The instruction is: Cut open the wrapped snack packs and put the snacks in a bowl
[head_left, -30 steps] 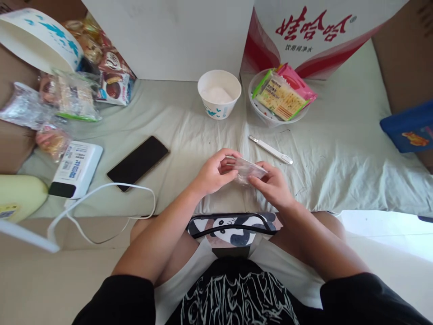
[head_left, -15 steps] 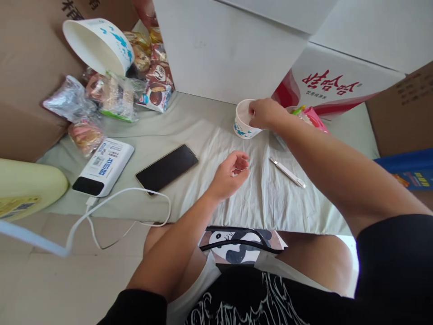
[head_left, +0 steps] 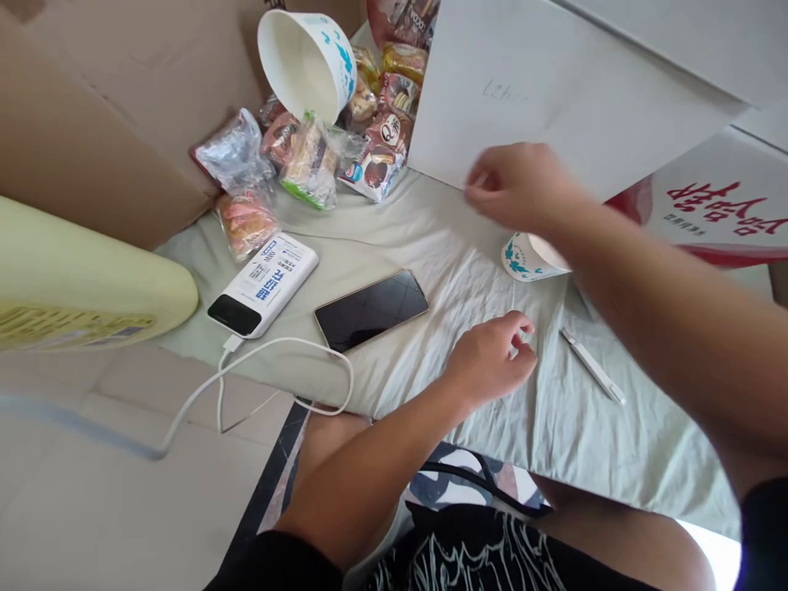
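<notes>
Mid-reach: right hand (head_left: 517,187) in air at upper centre, above small paper cup (head_left: 528,257), fingers curled, contents unclear. Left hand (head_left: 492,357) loosely curled, empty, on sheet (head_left: 455,246). Next needs aim at snack pile (head_left: 320,152) upper left, probably.

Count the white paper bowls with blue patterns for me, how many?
2. One white paper bowl with blue pattern lies tipped over on the snack packets; the other stands on the cloth beneath the right hand. More may be hidden.

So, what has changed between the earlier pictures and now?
The right hand let go of the clear wrapper both hands held, went to the small cup, and now moves left above it. The left hand rests loosely curled, holding nothing. Phone, power bank and pen stayed.
</notes>
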A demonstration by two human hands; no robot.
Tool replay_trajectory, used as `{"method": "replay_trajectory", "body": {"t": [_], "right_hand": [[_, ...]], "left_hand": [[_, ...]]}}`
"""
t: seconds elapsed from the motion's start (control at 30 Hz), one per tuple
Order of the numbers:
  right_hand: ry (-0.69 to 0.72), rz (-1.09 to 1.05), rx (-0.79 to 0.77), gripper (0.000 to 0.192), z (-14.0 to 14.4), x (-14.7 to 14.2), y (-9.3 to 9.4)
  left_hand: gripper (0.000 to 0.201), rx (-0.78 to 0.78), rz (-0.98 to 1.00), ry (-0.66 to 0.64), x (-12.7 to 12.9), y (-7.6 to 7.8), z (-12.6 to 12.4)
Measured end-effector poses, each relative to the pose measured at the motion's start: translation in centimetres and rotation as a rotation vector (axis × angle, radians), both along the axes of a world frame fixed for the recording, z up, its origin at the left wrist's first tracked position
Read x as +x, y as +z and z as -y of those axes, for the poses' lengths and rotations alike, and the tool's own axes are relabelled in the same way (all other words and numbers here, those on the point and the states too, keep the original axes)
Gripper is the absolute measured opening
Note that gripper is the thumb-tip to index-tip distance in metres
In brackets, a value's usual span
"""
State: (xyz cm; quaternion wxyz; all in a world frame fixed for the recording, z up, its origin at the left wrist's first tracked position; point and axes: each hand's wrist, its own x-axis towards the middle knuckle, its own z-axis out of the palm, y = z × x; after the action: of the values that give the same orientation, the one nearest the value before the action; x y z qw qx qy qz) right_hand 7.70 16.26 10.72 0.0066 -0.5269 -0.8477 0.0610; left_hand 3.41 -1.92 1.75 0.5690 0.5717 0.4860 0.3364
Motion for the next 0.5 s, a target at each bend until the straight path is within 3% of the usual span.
{"method": "replay_trajectory", "body": {"t": [0.1,0.23,0.37,0.5], "right_hand": [[0.144,-0.039,-0.042,0.052,0.0,-7.4,-3.5],[0.063,-0.141,-0.062,0.065,-2.0,-13.4,-7.7],[0.068,-0.193,-0.044,0.053,-3.4,-12.8,-8.5],[0.083,-0.340,-0.078,0.045,-2.2,-7.8,-6.8]], "left_hand": [[0.018,0.010,-0.093,-0.012,0.0,0.0,-0.3],[0.015,-0.038,-0.192,-0.085,-0.1,-0.2,-0.3],[0.018,0.017,-0.148,-0.010,-0.4,-0.6,-0.3],[0.004,-0.008,-0.103,0.024,-0.4,-0.8,-0.8]]}}
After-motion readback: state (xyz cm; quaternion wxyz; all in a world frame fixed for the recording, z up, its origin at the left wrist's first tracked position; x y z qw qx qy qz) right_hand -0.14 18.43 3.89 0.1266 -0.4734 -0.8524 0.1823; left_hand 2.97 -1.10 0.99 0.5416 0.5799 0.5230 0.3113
